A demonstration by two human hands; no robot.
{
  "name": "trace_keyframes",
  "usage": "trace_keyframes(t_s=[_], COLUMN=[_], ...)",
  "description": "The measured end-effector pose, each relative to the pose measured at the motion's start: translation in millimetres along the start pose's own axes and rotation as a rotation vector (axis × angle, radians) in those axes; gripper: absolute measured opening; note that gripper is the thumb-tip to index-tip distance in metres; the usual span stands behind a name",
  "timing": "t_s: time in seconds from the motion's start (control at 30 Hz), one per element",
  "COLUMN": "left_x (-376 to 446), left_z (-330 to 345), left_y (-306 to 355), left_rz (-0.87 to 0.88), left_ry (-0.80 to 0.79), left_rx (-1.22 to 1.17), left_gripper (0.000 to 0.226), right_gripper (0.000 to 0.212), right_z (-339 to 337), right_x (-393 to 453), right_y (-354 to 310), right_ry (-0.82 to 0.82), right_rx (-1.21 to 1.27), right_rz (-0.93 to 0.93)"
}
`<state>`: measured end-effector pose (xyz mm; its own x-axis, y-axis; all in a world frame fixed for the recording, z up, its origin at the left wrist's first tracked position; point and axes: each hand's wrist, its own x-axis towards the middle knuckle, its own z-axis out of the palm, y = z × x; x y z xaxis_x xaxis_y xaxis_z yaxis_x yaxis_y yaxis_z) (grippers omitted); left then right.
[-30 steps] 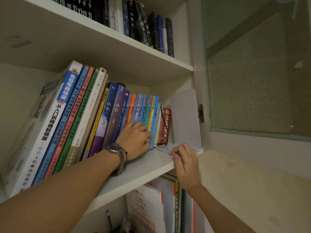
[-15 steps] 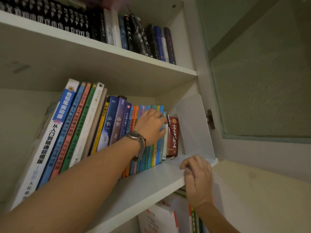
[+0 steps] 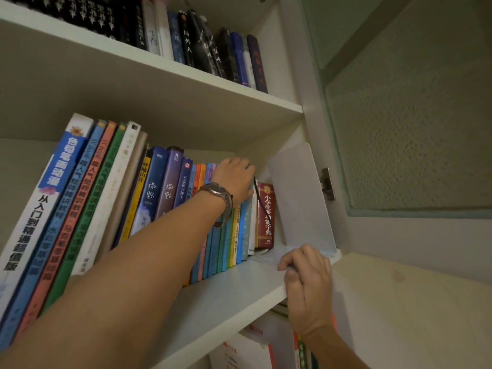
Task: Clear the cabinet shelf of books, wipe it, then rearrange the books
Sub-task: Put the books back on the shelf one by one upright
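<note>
Two hands working at a row of books on a white cabinet shelf.

Nearest, the right hand [image 3: 308, 283] is curling its fingers over the front edge of the shelf [image 3: 226, 294], gripping the flat base of a white bookend [image 3: 300, 198] that is standing upright at the right end. Farther in, the left hand [image 3: 235, 179], wearing a wristwatch [image 3: 219, 199], is hooking its bent fingers over the tops of the thin colourful books [image 3: 221, 246]. Just beside them a red dictionary [image 3: 265, 214] is standing near the bookend. The taller books [image 3: 77, 198] are leaning at the left. Above, dark books [image 3: 207, 49] are lining the upper shelf.
</note>
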<state>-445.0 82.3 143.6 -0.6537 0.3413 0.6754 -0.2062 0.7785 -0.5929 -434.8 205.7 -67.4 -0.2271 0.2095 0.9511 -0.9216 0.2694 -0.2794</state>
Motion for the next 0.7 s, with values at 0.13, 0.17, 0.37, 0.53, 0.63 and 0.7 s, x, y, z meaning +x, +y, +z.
trace_keyframes(t_s=[0.13,0.17,0.37,0.53,0.63,0.7], left_x=[-1,-1,-5,-13,-21,-28], left_z=[-2,-4,-9,-15,-18,-23], left_y=[-3,-5,-10,-14,-19,-25], left_rz=[0.01,0.009,-0.015,-0.069,-0.108,-0.142], left_ry=[0.018,0.017,0.024,0.062,0.079,0.094], left_rx=[0.0,-0.001,-0.013,-0.046,-0.046,-0.047], left_gripper=[0.044,0.045,0.041,0.042,0.044,0.046], right_gripper=[0.024,0.024,0.025,0.025,0.024,0.024], right_z=[-1,-1,-3,-3,-4,-5], right_x=[0,0,0,0,1,1], right_y=[-1,0,-1,-1,-2,-2], right_ry=[-0.013,-0.016,-0.021,-0.019,-0.019,-0.024], right_rx=[-0.005,-0.004,-0.015,-0.006,-0.009,-0.011], right_rz=[0.007,0.008,0.007,0.001,0.002,-0.002])
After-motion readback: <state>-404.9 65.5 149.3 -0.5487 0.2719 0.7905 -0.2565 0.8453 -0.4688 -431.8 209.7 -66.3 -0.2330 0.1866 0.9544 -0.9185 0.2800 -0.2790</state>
